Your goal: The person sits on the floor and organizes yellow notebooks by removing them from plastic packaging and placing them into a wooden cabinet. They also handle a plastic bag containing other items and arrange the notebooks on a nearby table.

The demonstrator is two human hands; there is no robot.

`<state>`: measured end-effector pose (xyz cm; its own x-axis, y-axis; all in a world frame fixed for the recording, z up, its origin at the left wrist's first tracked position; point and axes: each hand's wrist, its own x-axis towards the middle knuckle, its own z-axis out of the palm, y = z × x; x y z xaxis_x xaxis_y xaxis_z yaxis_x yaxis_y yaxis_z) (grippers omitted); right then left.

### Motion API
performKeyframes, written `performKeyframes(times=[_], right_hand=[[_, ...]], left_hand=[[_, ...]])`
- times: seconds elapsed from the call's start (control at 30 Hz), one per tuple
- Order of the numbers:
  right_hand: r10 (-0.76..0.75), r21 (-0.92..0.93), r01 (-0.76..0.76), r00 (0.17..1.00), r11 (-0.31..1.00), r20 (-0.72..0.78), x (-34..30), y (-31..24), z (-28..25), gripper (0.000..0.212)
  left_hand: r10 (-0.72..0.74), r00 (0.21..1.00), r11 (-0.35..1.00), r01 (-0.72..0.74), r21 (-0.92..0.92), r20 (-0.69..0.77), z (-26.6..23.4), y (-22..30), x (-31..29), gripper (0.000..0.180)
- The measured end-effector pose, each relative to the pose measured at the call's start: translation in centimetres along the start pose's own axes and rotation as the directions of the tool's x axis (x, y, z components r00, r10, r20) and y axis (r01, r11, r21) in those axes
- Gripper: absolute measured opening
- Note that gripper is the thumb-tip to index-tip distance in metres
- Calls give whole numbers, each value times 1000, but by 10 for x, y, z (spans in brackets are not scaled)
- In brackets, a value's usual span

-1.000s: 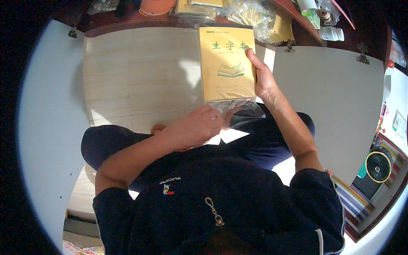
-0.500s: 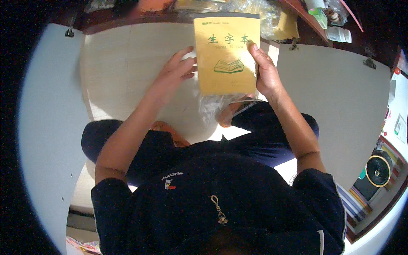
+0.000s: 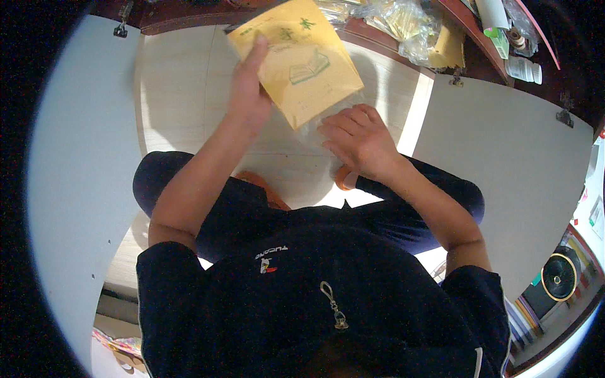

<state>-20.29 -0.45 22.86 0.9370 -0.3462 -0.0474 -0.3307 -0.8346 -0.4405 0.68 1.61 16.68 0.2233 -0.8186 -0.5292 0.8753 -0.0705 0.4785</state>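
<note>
A yellow notebook (image 3: pixel 309 69) with a dark spine strip and green print is held up in my left hand (image 3: pixel 249 88). My left thumb lies across its cover, while the other fingers are hidden behind it. The notebook tilts, its lower corner pointing toward my lap. A clear plastic bag (image 3: pixel 309 133) hangs at its lower edge. There my right hand (image 3: pixel 359 138) has its fingers curled around the plastic; the fingertips are partly hidden.
Clear plastic packets (image 3: pixel 403 28) crowd a dark red shelf ahead. A white bottle (image 3: pixel 523 70) lies at its right. Pale cabinet doors (image 3: pixel 498 145) stand open on both sides. Books (image 3: pixel 526 321) and a round black object (image 3: pixel 559 277) sit at the far right.
The notebook has passed from my right hand to my left, moving left and tilting. My right hand has dropped to the plastic at its lower edge.
</note>
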Motion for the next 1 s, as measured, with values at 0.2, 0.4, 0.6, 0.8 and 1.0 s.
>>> performKeyframes(times=[0.2,0.4,0.6,0.8,1.0], right_hand=[[443,368,-430,895,824,55,7,10,-4,18],[698,812,-542,667,214,261,9,12,1,23],[725,860,-476,525,-183,445,16,4,-14,30],[671,829,-346,486,-439,559,11,3,-13,38],[654,820,-311,495,-482,572,8,3,-11,33]], left_hand=[[37,997,995,-31,-97,62,-3,6,2,48],[46,999,996,-45,-73,13,2,6,-9,48],[56,995,992,-46,-119,82,2,12,-12,54],[46,993,985,-27,-171,109,3,18,-13,62],[-74,997,984,74,-159,6,8,38,-17,73]])
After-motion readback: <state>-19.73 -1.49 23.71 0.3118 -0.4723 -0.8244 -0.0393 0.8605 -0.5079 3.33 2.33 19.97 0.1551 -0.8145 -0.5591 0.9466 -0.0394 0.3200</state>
